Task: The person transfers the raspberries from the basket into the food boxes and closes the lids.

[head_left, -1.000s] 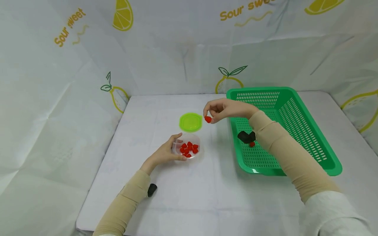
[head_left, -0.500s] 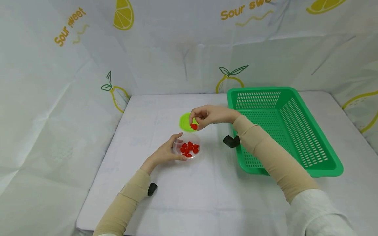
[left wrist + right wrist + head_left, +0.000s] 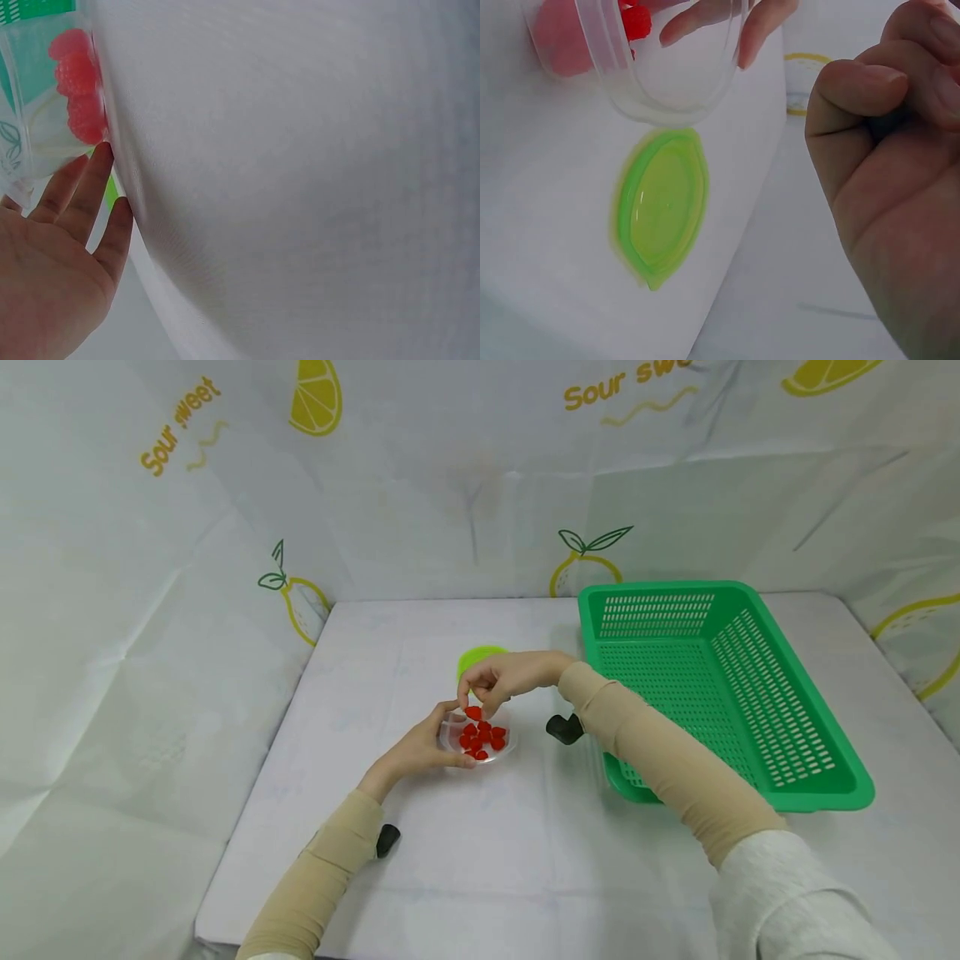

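Note:
A clear round plastic tub (image 3: 512, 742) with several red raspberries (image 3: 484, 737) inside stands on the table. My left hand (image 3: 414, 752) holds it from the left, thumb on the near side and fingers on the far side. In the left wrist view the fingers (image 3: 94, 184) lie against the tub wall (image 3: 45, 124). Over the tub's far rim, my right hand (image 3: 516, 675) pinches one raspberry (image 3: 473, 713) between thumb and fingertips. The right wrist view shows that hand (image 3: 900, 150) with curled fingers; its raspberry is hidden there.
Just behind the tub lies a bright green lid (image 3: 480, 655), partly covered by my right hand. A large green slotted basket (image 3: 806, 693) stands to the right, under my right forearm. A printed white cloth (image 3: 450, 510) hangs behind the table.
My right hand has moved left and toward me with the raspberry, from beside the basket, past the lid, to above the tub. My left hand has stayed on the tub.

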The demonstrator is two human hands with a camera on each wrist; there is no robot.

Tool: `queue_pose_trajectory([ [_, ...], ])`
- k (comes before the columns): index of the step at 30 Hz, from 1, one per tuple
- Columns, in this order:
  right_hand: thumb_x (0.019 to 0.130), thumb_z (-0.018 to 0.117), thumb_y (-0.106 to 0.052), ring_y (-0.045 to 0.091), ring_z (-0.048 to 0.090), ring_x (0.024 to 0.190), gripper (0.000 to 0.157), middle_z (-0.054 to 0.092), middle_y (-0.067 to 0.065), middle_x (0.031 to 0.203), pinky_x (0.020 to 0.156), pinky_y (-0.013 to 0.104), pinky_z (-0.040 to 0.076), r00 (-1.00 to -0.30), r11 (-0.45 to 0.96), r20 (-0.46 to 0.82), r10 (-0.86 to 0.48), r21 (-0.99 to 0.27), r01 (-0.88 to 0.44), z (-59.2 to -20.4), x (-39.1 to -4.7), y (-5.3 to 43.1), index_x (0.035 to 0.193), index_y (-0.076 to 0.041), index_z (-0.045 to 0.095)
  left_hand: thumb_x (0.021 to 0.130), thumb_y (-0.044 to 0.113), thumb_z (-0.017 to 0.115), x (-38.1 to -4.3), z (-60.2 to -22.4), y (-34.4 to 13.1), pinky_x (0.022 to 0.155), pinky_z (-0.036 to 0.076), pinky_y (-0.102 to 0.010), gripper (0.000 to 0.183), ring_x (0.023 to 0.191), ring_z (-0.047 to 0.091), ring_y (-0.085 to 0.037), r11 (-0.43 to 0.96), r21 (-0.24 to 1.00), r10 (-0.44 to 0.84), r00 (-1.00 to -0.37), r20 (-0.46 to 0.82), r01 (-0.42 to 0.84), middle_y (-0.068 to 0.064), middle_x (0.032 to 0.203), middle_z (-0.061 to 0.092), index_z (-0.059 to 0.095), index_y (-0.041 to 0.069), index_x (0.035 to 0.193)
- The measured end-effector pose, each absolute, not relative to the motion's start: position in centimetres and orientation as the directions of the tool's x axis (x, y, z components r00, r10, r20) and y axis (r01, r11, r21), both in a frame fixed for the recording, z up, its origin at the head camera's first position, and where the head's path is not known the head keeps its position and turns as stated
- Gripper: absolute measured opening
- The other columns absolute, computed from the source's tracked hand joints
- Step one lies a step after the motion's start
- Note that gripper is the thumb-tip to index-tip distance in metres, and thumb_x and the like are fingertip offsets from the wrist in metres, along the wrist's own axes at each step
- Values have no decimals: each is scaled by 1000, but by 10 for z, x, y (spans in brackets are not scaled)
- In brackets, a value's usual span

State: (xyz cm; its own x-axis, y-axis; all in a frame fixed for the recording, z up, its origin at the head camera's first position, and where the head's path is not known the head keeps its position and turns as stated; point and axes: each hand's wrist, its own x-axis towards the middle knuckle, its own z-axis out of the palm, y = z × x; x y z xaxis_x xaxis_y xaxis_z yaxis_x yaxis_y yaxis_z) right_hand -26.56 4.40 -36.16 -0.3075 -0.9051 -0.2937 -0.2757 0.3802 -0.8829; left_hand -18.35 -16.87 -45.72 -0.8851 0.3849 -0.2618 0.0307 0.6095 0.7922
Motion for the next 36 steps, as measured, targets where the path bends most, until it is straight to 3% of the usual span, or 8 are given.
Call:
queue_pose_trajectory([
  [5,78,61,-6,11,34,53,24,43,-2,61,52,23,29,-307,460,-371,-876,-834,-304,-368,-265,36,102,-11,60,64,48,81,-184,-459,-169,105,34,-52,91,126,44,-24,622,783,376,-888,-266,29,0,134,47,30,31,137],
  [14,78,63,-7,13,40,60,22,48,-2,66,56,23,35,-284,564,-494,-822,-773,-289,-384,-263,29,99,-10,59,63,48,82,-184,-459,-169,107,31,-54,93,134,36,-26,619,785,378,-887,-263,31,-1,141,42,29,37,138],
  [20,78,62,-6,13,36,58,25,44,-1,61,55,23,32,-302,575,-500,-812,-775,-263,-391,-266,34,102,-8,58,64,47,82,-184,-459,-168,108,30,-54,96,133,38,-24,606,794,394,-886,-243,52,1,136,46,25,42,141],
  [27,77,60,-1,12,33,55,26,39,-4,56,56,25,30,-308,570,-495,-812,-785,-241,-392,-264,38,103,-4,57,64,47,82,-185,-458,-168,109,29,-53,100,133,38,-24,608,791,402,-885,-234,67,1,136,48,23,38,144],
  [32,77,60,1,15,36,60,24,40,-3,58,65,28,43,-308,577,-498,-811,-769,-275,-393,-263,38,100,-5,59,64,47,82,-185,-458,-168,109,30,-52,100,133,39,-24,616,785,397,-886,-241,62,0,136,48,23,37,144],
  [36,76,61,-1,16,39,63,23,43,-2,62,67,28,45,-312,590,-504,-805,-734,-337,-393,-262,37,98,-9,60,65,49,81,-185,-459,-167,109,30,-54,100,134,37,-25,626,777,392,-888,-241,66,0,136,48,23,35,145],
])
